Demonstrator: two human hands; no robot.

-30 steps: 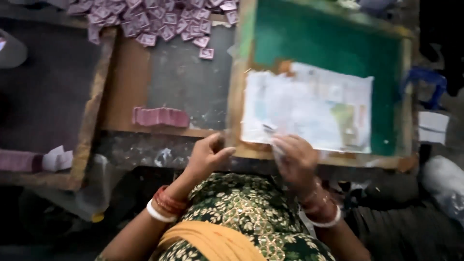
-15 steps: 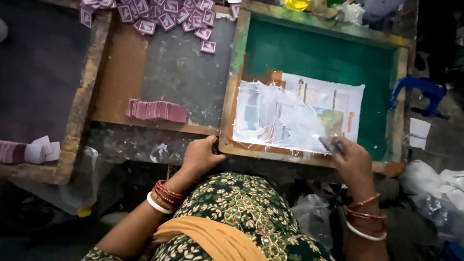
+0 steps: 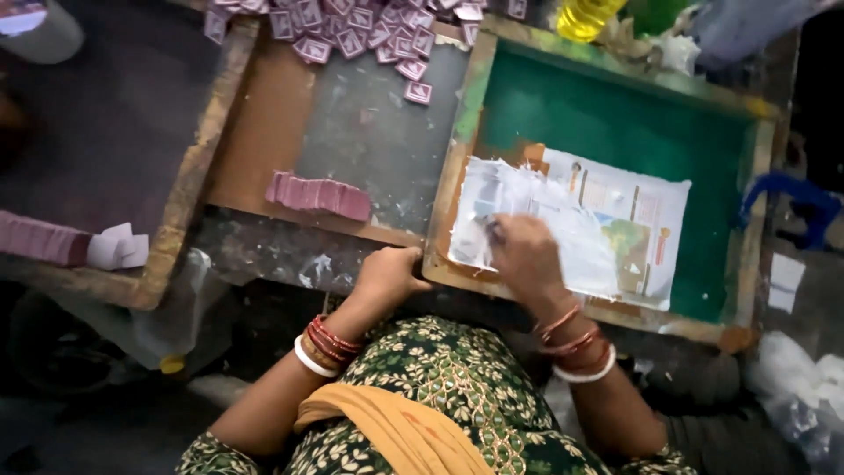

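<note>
Right hand [image 3: 526,257] down flat on the printed paper sheet [image 3: 607,230], near its left part; fingers [image 3: 498,230] together, pressing on the sheet, motion-blurred, whether something small sits under them cannot be told. Sheet white with coloured patches, smeared with whitish paste on its left half, lying inside the green-floored wooden frame [image 3: 615,132], against the frame's near edge. Left hand [image 3: 389,274] at the frame's near left corner, fingers curled over the wooden rim, gripping it.

Left of the frame, a second wooden tray [image 3: 264,132] with a grey and brown floor on the tabletop [image 3: 264,255]. Row of pink stacked labels [image 3: 318,194] standing on edge near that tray's front rim. Scatter of small square pink labels [image 3: 352,26], dark-bordered, loose along the tray's far edge. Further left, another pink stack [image 3: 40,239] with a few white pieces [image 3: 117,250] just beside it, on a third board. Yellow bottle [image 3: 591,16] beyond the green frame's far rim. Blue strap-like object [image 3: 791,198] right of the frame. Red and white bangles on both wrists.
</note>
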